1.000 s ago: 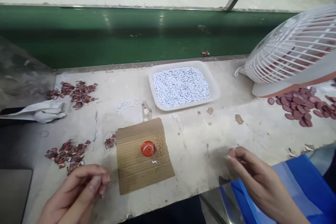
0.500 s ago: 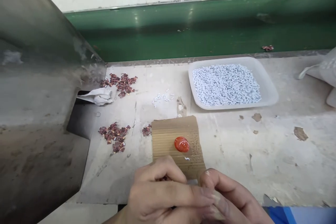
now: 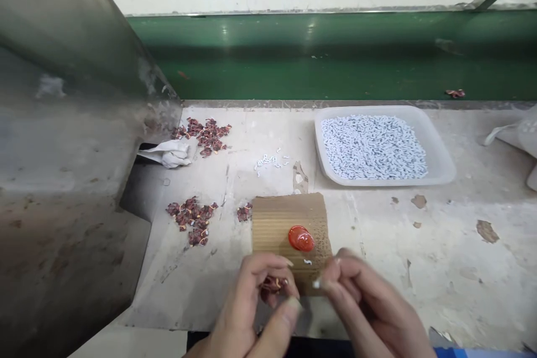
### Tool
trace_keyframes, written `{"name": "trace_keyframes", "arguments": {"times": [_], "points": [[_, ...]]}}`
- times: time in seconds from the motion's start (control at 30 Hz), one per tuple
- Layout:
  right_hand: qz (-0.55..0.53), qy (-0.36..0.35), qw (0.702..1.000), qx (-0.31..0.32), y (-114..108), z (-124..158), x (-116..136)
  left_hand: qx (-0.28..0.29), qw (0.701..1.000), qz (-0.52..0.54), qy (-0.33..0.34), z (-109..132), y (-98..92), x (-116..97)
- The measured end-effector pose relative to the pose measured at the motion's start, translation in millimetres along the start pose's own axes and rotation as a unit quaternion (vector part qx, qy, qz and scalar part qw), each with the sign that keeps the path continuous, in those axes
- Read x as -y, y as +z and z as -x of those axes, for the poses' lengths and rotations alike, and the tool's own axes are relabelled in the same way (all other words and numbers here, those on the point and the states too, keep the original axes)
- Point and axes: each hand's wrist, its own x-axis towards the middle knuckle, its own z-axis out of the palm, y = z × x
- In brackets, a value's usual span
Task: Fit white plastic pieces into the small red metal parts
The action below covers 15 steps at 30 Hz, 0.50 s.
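Both hands, together half a second ago, have moved apart on my screen. I see the left hand holding a dark-red clump, crinkled and flecked with orange, in curled fingers over the cardboard's near edge; the right hand tightly pinches a tiny, blurred white piece.

Scuffed pale tabletop, translucent tray, brown cardboard, dark red clusters, loose white squiggly pieces
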Motion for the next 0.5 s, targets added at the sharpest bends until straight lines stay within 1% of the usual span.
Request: {"name": "trace_keyframes", "arguments": {"times": [0.03, 0.07, 0.13, 0.2, 0.27, 0.33, 0.37, 0.4, 0.43, 0.5], "points": [[0.099, -0.061, 0.993, -0.007, -6.3, -7.8, -5.9, -0.017, 0.999, -0.006, -0.027, 1.4, -4.9, -0.5], [0.163, -0.100, 0.982, -0.007, -12.6, -15.6, -11.4, -0.023, 0.998, -0.018, -0.052, 2.0, -10.8, -1.5], [0.215, -0.134, 0.967, 0.008, -22.7, -28.9, -20.0, -0.019, 0.995, -0.057, -0.083, 0.8, -23.9, -4.6], [0.255, -0.154, 0.954, 0.028, -27.8, -37.2, -23.9, -0.010, 0.992, -0.107, -0.065, -2.9, -35.4, -8.9], [0.304, -0.184, 0.933, 0.047, -29.0, -40.5, -24.1, -0.013, 0.990, -0.137, -0.022, -7.1, -42.1, -13.0], [0.355, -0.212, 0.909, 0.055, -29.3, -40.2, -22.7, -0.025, 0.991, -0.134, 0.003, -10.0, -43.4, -16.0], [0.372, -0.220, 0.900, 0.052, -29.8, -39.0, -22.0, -0.034, 0.992, -0.122, 0.000, -10.9, -42.6, -16.9], [0.377, -0.221, 0.898, 0.045, -30.7, -37.4, -21.4, -0.046, 0.993, -0.105, -0.008, -11.3, -41.3, -17.5], [0.368, -0.213, 0.904, 0.038, -32.0, -35.2, -21.1, -0.059, 0.994, -0.086, -0.022, -11.6, -39.8, -17.9], [0.323, -0.180, 0.929, 0.026, -34.9, -29.8, -20.6, -0.078, 0.995, -0.047, -0.050, -11.9, -37.8, -18.6]]}}
